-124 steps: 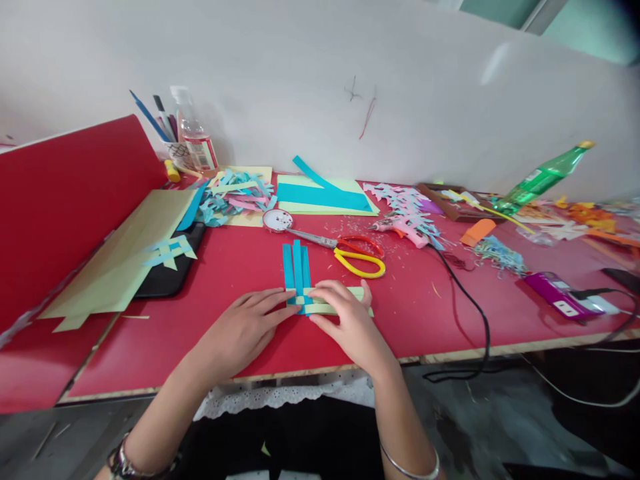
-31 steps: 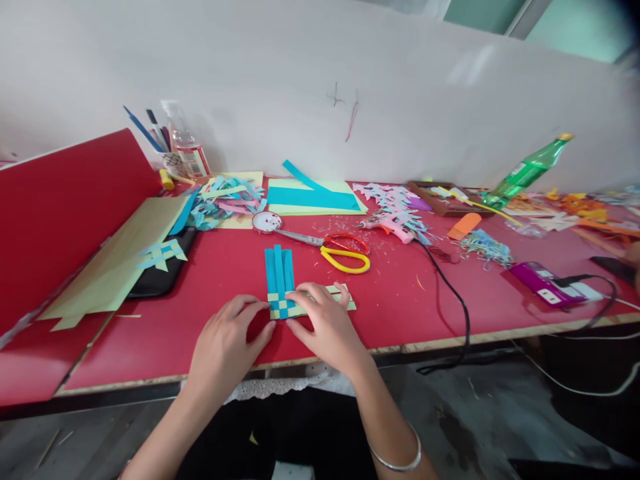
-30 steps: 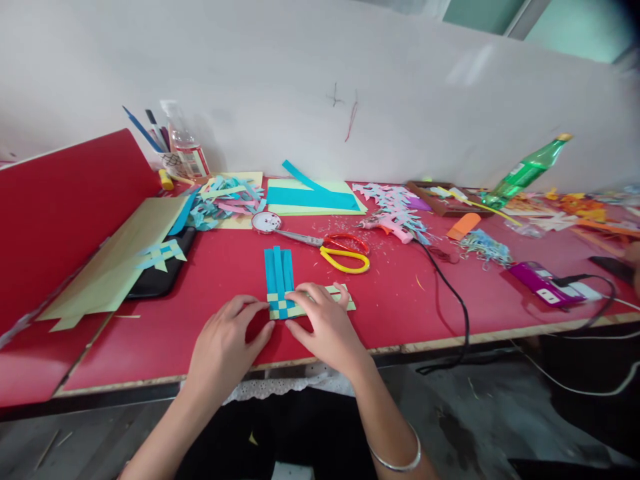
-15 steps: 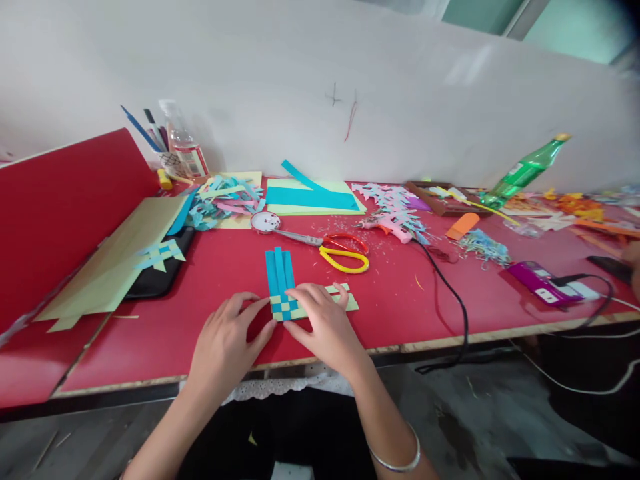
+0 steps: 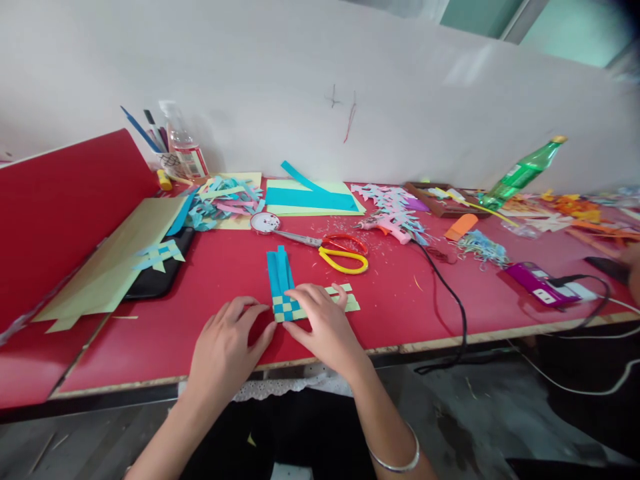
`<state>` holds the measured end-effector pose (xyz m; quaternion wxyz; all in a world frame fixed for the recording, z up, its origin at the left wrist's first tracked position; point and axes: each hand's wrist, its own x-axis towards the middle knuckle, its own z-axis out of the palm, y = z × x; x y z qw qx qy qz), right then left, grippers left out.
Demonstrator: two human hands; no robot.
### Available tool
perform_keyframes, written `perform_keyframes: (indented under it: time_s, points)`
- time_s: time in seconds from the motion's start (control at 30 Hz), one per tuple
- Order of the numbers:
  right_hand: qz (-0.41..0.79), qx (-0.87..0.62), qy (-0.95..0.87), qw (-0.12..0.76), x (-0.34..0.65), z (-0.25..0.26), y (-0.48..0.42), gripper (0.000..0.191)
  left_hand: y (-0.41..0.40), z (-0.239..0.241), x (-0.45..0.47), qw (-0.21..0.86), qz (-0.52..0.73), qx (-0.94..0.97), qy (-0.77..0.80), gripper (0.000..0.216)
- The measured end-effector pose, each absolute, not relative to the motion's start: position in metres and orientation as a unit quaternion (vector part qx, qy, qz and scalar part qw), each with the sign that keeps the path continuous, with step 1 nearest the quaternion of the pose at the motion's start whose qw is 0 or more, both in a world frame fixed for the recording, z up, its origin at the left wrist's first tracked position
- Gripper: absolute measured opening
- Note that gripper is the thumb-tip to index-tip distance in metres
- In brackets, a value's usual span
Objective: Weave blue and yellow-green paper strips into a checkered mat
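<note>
A small woven piece of blue and pale green paper strips lies on the red table near its front edge. Three blue strips run away from me; the green strips stick out to the right. My left hand rests flat with fingers spread, fingertips touching the weave's left corner. My right hand lies flat over the green strips, fingers pressing on the weave's right side.
Yellow and red scissors and a round tape measure lie just beyond the weave. A pink glue gun trails a black cord over the table's edge. Paper scraps, blue and green sheets, a green bottle and a purple device surround them.
The weave has been turned slightly, its blue strips now leaning left at the top. Both hands stay on it, the left fingertips shifted a little lower at the corner.
</note>
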<state>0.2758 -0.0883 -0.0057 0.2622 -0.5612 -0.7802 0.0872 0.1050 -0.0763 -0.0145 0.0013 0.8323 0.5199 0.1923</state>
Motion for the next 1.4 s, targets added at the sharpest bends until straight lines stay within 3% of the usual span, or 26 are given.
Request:
perform_keyframes:
  time_s: [0.57, 0.9, 1.4]
  points:
    - [0.093, -0.562, -0.778, 0.265, 0.276, -0.008, -0.088, 0.030, -0.077, -0.014, 0.110, 0.076, 0.222, 0.822, 0.519, 0.028]
    - [0.055, -0.574, -0.775, 0.257, 0.275, -0.011, -0.087, 0.032, -0.086, -0.014, 0.106, -0.026, 0.211, 0.814, 0.541, 0.032]
    - [0.031, -0.590, -0.754, 0.288, 0.270, -0.011, -0.087, 0.021, -0.080, -0.014, 0.115, 0.008, 0.208, 0.818, 0.535, 0.033]
